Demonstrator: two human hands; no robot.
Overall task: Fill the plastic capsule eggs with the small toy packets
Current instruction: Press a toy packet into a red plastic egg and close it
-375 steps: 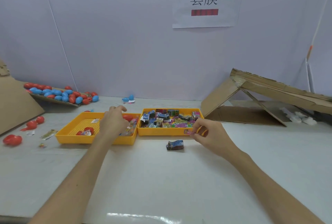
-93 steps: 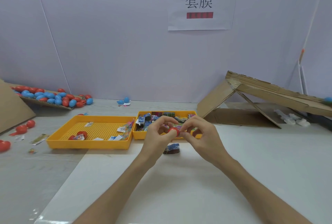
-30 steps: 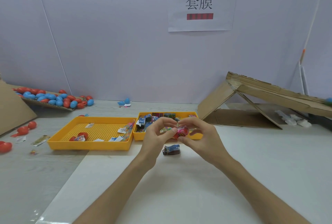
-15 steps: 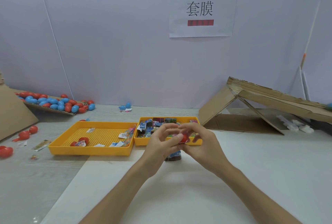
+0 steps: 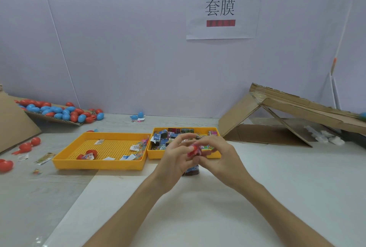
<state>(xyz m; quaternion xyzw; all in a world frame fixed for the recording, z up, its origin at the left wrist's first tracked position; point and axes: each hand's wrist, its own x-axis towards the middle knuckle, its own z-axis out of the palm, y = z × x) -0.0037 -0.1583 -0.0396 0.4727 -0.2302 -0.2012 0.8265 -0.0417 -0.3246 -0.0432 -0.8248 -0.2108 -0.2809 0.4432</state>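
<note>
- Head view, far left: heap of red and blue capsule eggs [image 5: 59, 111] on a sloped cardboard sheet [image 5: 11, 120], plus loose red eggs [image 5: 25, 146] on the table [image 5: 277, 187] in front. Lying just as twelve seconds ago.
- Next along, left yellow tray [image 5: 99, 164]: mostly bare mesh floor, with an open red shell [image 5: 88, 154] and scattered paper slips. No hand in it now, unlike twelve seconds back, with the left hand reaching in.
- Right yellow tray [image 5: 156, 154], touching the first: still heaped with toy packets [image 5: 164, 138].
- Centre, just in front of that tray: left hand [image 5: 174, 162] and right hand [image 5: 221, 159] brought together, fingertips of both pinching one red capsule egg [image 5: 194, 150], held clear of the table. Well apart twelve seconds ago, joined on the egg for the last three.
- Same spot, a second ago: bright packet showing plainly at the egg. Now mostly red shell with only a sliver of print. Probably packet tucked in and halves being pressed closed; whether fully snapped, cannot tell. One egg near done, with plenty of packets left.
- Below the hands: spare packet [image 5: 191, 171] on the table, now half hidden by the fingers.
- Far right: cardboard lean-to [image 5: 277, 112], untouched.
</note>
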